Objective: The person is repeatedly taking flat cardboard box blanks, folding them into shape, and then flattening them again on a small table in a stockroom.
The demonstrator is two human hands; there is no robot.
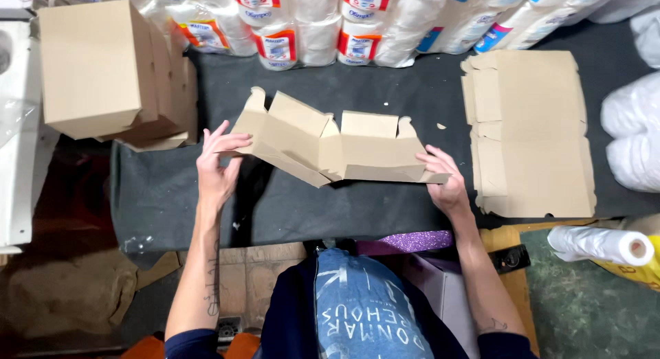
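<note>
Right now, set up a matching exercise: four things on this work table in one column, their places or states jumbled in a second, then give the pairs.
Things:
1. half-folded cardboard box
2. stack of flat cardboard blanks
3. finished boxes
4. roll of plastic bags

Places or states:
A. lying flat on the dark table, right side
B. piled at the table's far left corner
C. held at both ends by the left hand and right hand
D. on its side at the near right edge

Pairs: 1-C, 2-A, 3-B, 4-D
</note>
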